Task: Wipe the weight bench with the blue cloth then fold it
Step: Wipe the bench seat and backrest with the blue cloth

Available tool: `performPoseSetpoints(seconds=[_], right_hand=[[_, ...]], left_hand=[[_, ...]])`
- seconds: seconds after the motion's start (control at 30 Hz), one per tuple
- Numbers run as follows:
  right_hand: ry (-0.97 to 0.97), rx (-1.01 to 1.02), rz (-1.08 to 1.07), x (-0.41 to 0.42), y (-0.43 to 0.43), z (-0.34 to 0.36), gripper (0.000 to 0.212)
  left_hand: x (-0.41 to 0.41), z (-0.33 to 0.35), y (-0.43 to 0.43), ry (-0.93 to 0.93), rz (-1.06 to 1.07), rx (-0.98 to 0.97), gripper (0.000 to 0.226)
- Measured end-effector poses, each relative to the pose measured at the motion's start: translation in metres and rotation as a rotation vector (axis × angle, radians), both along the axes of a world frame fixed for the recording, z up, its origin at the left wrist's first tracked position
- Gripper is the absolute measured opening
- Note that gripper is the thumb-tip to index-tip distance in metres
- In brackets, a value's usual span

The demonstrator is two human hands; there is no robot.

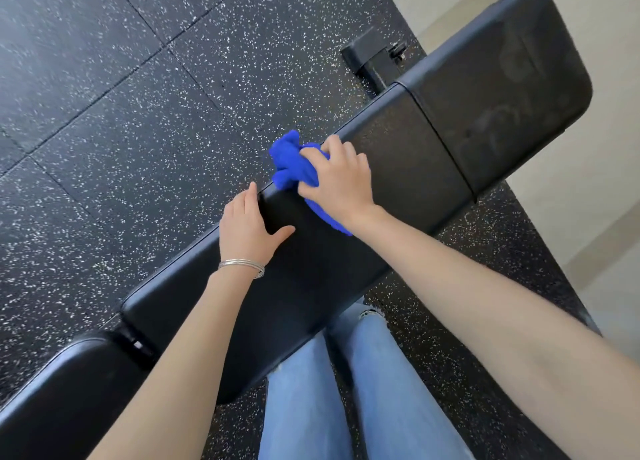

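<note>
right hand [337,179] hides much of the blue cloth [289,163]; bench [311,269] cut off lower left.

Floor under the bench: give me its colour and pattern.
The floor is black tiling flecked with white, clearest in the head view.

**Weight bench [408,154], middle pad:** bare surface is left open right of centre, between the right hand [341,179] and the seam to the upper-right pad [502,78].
**Far edge, mid-frame:** taken up by the bunched blue cloth [289,163] gripped under that hand, and just beside it by the left hand [247,227].
**Pad, lower half:** crossed by both forearms.
**Speckled floor [121,113], upper left:** unobstructed.
**Frame foot [370,59], top, right of centre:** set on the floor beyond the bench.
**Near side, bottom centre:** blocked by legs [311,390].
</note>
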State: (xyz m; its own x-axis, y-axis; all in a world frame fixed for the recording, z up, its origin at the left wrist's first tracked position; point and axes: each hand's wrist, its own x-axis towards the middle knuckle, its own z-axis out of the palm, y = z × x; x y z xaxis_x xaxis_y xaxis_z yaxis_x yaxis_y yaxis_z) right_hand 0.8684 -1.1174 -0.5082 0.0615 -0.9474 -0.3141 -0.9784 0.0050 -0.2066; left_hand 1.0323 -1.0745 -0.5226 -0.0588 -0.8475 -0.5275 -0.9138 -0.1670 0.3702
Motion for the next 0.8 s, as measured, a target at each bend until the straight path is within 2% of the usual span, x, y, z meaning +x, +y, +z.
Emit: performPoseSetpoints(seconds=[0.1,0.23,0.3,0.47,0.57,0.73,0.8], right_hand=[[0.063,-0.031,-0.11,-0.046,-0.028,0.002,0.042],[0.077,-0.063,-0.568,-0.104,-0.045,0.001,0.037],[0.06,-0.092,-0.678,-0.097,-0.034,-0.001,0.038],[-0.062,-0.171,-0.535,-0.007,0.035,-0.001,0.041],[-0.08,-0.14,-0.328,0.03,0.067,-0.001,0.047],[-0.105,-0.147,-0.041,-0.003,0.047,0.001,0.044],[-0.063,-0.166,-0.057,-0.034,0.026,0.002,0.042]], left_hand=[[0.001,0.002,0.0,-0.011,-0.022,-0.001,0.093],[-0.004,0.003,-0.004,-0.019,-0.011,0.03,0.089],[-0.004,0.004,-0.006,-0.012,-0.011,0.041,0.088],[0.01,0.004,-0.005,0.03,-0.043,0.08,0.089],[0.019,0.005,-0.002,0.014,-0.035,0.111,0.092],[0.016,0.007,0.0,-0.026,-0.047,0.117,0.094],[0.008,0.008,-0.005,-0.04,-0.053,0.121,0.094]])
